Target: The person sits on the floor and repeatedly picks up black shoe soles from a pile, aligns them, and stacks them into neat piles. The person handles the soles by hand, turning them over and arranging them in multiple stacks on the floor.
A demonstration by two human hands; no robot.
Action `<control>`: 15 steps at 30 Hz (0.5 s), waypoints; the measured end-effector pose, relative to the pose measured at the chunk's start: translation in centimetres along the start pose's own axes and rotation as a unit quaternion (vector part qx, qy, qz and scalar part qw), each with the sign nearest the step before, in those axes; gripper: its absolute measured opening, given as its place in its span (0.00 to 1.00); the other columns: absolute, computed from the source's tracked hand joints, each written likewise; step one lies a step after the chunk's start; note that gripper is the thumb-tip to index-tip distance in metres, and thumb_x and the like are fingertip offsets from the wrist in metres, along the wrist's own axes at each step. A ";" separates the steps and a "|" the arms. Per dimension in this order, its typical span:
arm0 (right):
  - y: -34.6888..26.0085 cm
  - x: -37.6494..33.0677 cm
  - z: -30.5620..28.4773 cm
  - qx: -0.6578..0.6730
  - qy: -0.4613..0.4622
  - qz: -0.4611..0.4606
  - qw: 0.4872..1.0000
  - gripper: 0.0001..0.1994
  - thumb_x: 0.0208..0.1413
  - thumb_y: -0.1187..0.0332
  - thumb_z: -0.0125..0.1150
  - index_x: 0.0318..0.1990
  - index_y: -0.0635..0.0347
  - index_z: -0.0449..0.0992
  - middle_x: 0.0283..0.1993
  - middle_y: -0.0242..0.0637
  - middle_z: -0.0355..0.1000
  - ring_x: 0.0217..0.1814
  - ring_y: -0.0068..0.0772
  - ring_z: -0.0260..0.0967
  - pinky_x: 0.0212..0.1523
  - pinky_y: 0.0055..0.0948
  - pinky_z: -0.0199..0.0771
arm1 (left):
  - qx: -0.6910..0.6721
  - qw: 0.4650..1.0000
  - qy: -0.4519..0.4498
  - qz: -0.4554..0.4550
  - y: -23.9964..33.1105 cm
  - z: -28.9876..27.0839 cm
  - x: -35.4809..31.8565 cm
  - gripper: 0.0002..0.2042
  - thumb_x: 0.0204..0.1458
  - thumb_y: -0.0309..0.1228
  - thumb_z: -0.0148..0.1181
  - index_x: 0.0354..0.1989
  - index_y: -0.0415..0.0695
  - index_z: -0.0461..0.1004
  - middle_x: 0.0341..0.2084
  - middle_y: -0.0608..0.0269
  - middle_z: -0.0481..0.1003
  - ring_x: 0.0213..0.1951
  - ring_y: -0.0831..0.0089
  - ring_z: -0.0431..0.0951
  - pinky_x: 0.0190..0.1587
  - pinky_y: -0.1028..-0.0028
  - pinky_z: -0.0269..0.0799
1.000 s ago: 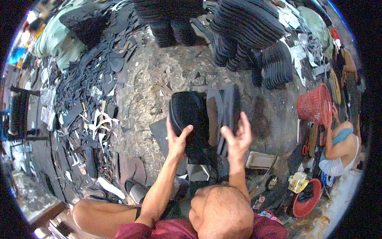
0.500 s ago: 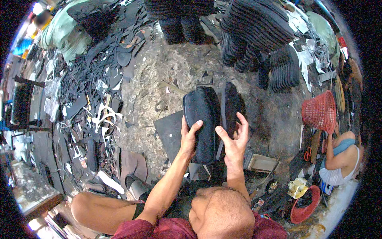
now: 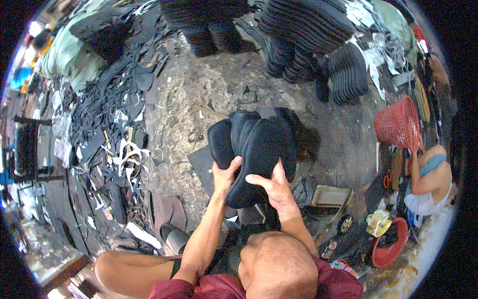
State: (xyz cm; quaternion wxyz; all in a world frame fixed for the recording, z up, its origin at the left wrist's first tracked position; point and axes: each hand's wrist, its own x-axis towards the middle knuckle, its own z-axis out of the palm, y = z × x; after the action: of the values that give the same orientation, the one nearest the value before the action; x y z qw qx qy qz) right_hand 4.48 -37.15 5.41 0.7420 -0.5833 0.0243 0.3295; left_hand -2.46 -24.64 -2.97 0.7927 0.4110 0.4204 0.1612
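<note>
A bundle of black rubber sole pieces (image 3: 259, 149) stands fanned out in front of me, several overlapping ovals held above the rough concrete floor (image 3: 219, 89). My left hand (image 3: 226, 174) grips the bundle's lower left edge, thumb up over the rim. On the lower right face of the front sole lies my right hand (image 3: 274, 187), fingers spread across it. Both forearms rise from below, and my own head fills the lower middle of the view.
Tall stacks of black soles (image 3: 303, 30) stand at the back. A heap of black rubber offcuts (image 3: 109, 119) covers the left. A red mesh basket (image 3: 398, 124) and a crouching person (image 3: 425, 179) are at the right. A red bowl (image 3: 388, 244) and a small tray (image 3: 331, 195) lie near me.
The two separate sole bundles have been brought together into one fanned stack. Both hands have closed in on it and drawn it nearer to me.
</note>
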 end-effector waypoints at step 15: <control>-1.2 5.8 -7.4 -0.303 0.177 -0.123 0.928 0.47 0.33 0.70 0.75 0.65 0.64 0.57 0.55 0.48 0.73 0.53 0.47 0.74 0.58 0.42 0.73 | 0.318 0.929 0.176 0.070 -5.5 3.2 5.2 0.46 0.46 0.56 0.72 0.68 0.40 0.61 0.56 0.40 0.65 0.59 0.46 0.67 0.63 0.55 0.63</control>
State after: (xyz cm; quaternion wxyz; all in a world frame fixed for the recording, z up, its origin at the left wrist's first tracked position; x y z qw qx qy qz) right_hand 12.20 -41.12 1.70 0.5482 -0.8278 -0.0175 0.1182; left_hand 2.64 -26.53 -9.07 0.5198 0.6353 0.5527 0.1441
